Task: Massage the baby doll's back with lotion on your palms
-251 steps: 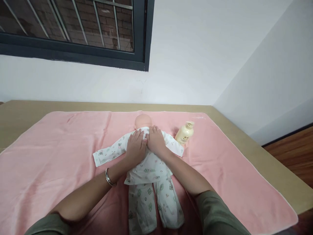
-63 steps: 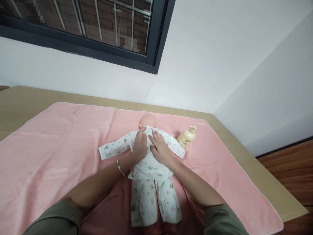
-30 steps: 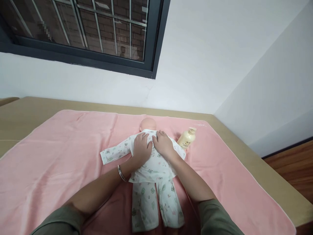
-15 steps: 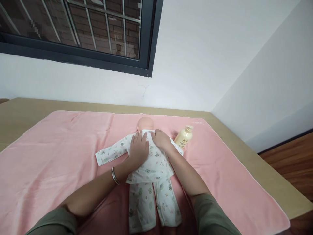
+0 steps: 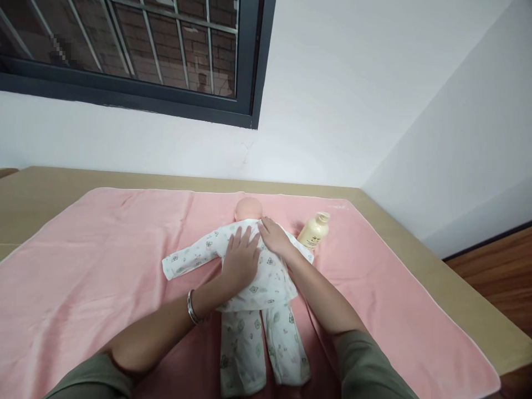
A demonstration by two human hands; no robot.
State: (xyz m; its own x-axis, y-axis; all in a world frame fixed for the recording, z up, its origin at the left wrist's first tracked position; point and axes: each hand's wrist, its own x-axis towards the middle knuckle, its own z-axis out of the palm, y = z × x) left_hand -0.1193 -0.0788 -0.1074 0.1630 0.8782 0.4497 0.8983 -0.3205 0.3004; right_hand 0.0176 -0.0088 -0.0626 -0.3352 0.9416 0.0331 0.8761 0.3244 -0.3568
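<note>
A baby doll [image 5: 248, 208] in a white printed suit lies face down on a pink towel [image 5: 95, 260], its head toward the wall. My left hand [image 5: 240, 256] lies flat on the doll's back with fingers stretched out. A silver bangle sits on that wrist. My right hand [image 5: 275, 237] rests flat on the doll's upper back and right shoulder, fingers extended. Neither hand holds anything. The doll's left sleeve [image 5: 189, 257] stretches out to the left, and its trouser legs [image 5: 260, 343] point toward me.
A cream pump bottle [image 5: 315, 231] lies on the towel just right of the doll's shoulder. The towel covers a tan table [image 5: 453, 277] set against a white wall under a barred window [image 5: 124, 50]. Wooden floor [image 5: 499, 271] shows at the right.
My left hand has slid down the doll's back toward me. My right hand stays near the doll's right shoulder. The doll and the bottle have not moved.
</note>
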